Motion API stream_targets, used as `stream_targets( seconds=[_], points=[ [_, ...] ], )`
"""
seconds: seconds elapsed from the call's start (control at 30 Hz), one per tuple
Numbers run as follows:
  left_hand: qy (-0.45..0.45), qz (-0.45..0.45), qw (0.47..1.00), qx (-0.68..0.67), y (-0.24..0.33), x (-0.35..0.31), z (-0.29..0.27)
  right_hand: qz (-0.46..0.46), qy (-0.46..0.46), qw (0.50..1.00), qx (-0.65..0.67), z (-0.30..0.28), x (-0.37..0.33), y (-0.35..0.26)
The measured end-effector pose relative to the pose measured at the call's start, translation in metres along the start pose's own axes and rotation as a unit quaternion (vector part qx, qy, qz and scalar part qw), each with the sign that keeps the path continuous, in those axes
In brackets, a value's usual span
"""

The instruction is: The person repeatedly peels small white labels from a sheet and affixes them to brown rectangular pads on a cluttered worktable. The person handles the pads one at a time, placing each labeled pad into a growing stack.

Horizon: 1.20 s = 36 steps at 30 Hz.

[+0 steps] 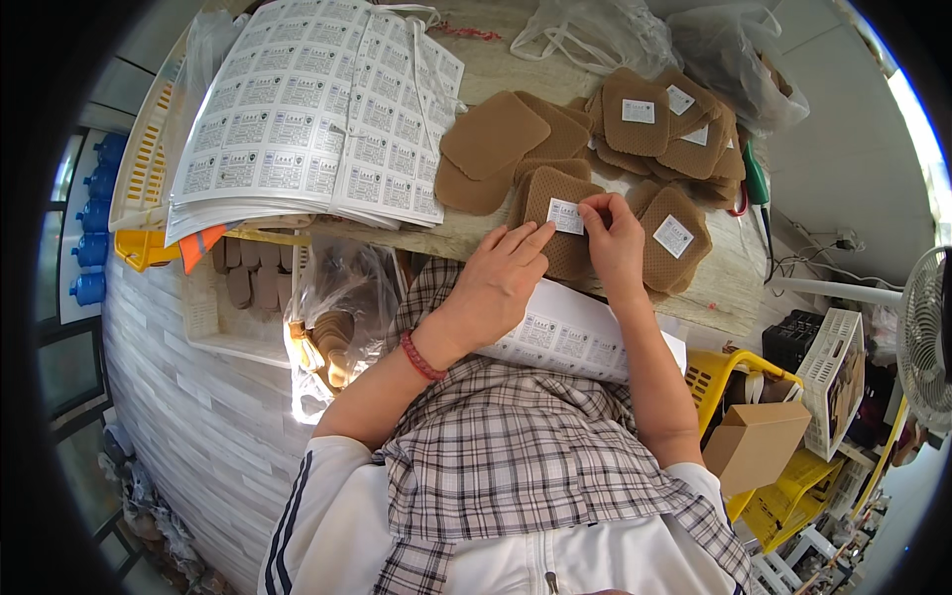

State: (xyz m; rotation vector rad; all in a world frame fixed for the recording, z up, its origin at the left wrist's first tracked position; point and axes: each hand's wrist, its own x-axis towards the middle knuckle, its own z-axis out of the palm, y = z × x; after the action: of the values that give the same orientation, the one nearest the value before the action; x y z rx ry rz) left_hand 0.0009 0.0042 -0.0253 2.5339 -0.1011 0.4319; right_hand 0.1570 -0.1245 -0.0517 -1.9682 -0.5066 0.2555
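A white printed label point(566, 215) lies on a brown textured pad point(551, 186) with rounded corners, at the table's front edge. My left hand point(499, 278) rests flat with its fingers stretched, their tips at the label's left edge. Thumb and index finger of my right hand point(614, 241) pinch the label's right edge. Just right of it sits a stack of pads whose top one bears a label point(673, 237). Unlabelled brown pads point(496, 134) lie behind my left hand. Across my lap is a sheet of labels point(565, 337), partly hidden by my hands.
Thick stacks of label sheets point(288, 109) cover the table's left side. Labelled pads point(635, 134) are heaped behind my right hand, near a green-handled tool point(756, 178). Clear plastic bags point(595, 35) lie at the back. Yellow crates point(709, 382) and a fan point(927, 337) stand right.
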Motion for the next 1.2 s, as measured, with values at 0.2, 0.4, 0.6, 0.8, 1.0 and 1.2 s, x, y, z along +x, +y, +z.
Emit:
stream_targets(
  seconds=[0.2, 0.4, 0.6, 0.8, 1.0, 1.2],
  points=[
    [0.008, 0.002, 0.999, 0.032, 0.0, -0.001, 0.005, -0.114, 0.036, 0.985, -0.122, 0.006, -0.006, 0.008],
    [0.01, 0.001, 0.999, 0.041, 0.001, 0.001, 0.005, -0.169, 0.073, 0.956, -0.227, 0.012, -0.014, -0.002],
    [0.01, 0.0, 0.999, 0.044, 0.001, 0.0, 0.007, -0.209, 0.159, 0.929, -0.26, 0.013, -0.01, 0.013],
    [0.013, 0.007, 0.999, 0.039, -0.002, -0.002, 0.008, -0.202, 0.146, 0.929, -0.274, 0.009, -0.003, 0.014],
    [0.016, 0.011, 1.0, 0.023, -0.007, -0.004, 0.013, -0.205, 0.108, 0.928, -0.291, 0.009, 0.008, 0.015],
    [0.023, 0.005, 0.999, 0.024, -0.006, -0.01, 0.013, -0.274, 0.127, 0.918, -0.258, 0.001, 0.004, 0.006]
  ],
)
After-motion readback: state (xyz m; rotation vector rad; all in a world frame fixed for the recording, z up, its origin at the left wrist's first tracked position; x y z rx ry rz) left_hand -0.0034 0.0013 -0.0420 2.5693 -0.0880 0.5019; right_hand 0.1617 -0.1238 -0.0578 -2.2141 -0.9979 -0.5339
